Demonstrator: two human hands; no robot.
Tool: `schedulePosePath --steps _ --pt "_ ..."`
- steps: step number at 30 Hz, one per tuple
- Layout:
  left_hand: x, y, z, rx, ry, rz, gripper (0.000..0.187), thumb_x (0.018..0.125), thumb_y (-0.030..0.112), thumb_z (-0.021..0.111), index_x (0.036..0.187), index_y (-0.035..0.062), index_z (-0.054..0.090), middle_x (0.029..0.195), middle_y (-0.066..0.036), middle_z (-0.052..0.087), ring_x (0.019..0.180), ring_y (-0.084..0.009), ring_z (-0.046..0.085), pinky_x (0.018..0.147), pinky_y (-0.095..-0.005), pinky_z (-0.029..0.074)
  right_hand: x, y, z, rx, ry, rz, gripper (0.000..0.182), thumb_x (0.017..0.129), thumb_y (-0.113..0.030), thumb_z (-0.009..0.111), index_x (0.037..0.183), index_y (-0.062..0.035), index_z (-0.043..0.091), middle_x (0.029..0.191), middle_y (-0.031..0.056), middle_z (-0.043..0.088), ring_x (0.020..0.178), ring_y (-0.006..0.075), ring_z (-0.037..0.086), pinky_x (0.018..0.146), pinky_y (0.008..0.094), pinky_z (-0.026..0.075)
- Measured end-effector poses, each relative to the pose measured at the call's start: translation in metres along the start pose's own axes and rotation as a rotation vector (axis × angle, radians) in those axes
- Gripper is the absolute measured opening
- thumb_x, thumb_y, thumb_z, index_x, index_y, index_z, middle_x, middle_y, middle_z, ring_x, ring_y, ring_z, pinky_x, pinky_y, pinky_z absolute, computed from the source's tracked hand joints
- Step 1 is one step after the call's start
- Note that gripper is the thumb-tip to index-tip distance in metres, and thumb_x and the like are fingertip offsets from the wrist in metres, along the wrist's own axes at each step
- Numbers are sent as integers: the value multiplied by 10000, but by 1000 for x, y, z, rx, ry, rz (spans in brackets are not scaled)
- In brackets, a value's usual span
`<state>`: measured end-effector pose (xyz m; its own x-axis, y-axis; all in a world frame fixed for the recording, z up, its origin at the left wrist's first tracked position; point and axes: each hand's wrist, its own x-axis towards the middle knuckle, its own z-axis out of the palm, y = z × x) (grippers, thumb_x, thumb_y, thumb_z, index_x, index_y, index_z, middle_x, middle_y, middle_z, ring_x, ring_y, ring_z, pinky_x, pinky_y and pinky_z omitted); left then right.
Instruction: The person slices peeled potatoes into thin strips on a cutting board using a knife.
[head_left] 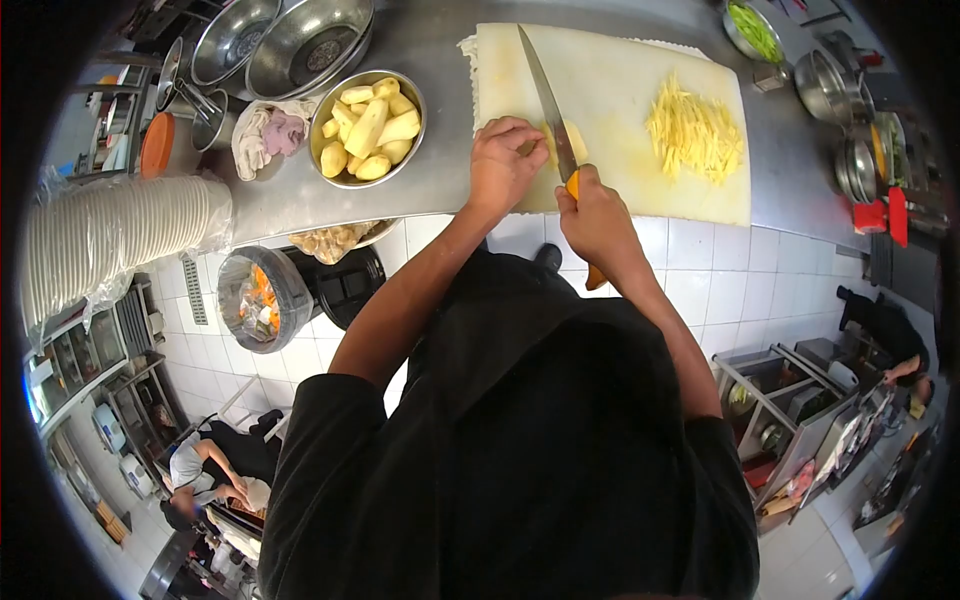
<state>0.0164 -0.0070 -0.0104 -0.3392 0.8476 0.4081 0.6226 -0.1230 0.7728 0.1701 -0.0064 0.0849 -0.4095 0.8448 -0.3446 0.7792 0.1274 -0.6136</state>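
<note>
A white cutting board [620, 110] lies on the steel counter. My right hand [600, 225] is wrapped round the yellow handle of a long knife [548, 100], whose blade points away from me. Pale yellow potato [568, 145] lies under and beside the blade. My left hand [508, 162] is just left of the blade, its fingers curled together at the potato's left edge; what they pinch is too small to tell. Thin yellow strips [692, 130] are heaped on the board's right side. A steel bowl [421, 125] of peeled potatoes [368, 125] stands left of the board.
Steel bowls [310, 50], a cloth [268, 138] and wrapped stacked containers [130, 235] are at the left. A lined bin [262, 300] stands below the counter. More bowls [828, 85] sit at the right. Two other people are farther off, at lower left and right.
</note>
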Motion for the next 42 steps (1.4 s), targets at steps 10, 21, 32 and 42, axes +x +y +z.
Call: schedulePosePath --steps 10,21,32,42 --pt "1 -1 2 19 28 37 96 754 104 760 821 38 742 874 -94 697 831 -281 665 776 -373 525 9 9 7 25 19 6 284 952 -189 561 1046 55 452 849 351 639 880 533 623 815 574 478" --pt "1 -1 2 21 7 15 108 762 113 746 825 26 735 872 -93 698 808 -269 663 713 -359 533 -12 -10 -15 11 5 33 269 960 -187 560 1020 54 456 833 346 636 863 530 622 792 567 479" --pt "2 0 1 28 26 45 106 757 112 746 828 33 734 866 -90 698 816 -275 663 740 -364 528 -11 -4 -12 1 8 0 260 959 -180 555 1007 55 455 850 351 634 884 534 614 815 572 469" --pt "1 -1 3 9 5 2 97 760 101 750 833 38 737 865 -82 698 799 -249 664 656 -332 543 -13 -5 -15 -17 -8 4 256 963 -183 546 1011 51 455 843 350 636 883 534 612 814 576 463"
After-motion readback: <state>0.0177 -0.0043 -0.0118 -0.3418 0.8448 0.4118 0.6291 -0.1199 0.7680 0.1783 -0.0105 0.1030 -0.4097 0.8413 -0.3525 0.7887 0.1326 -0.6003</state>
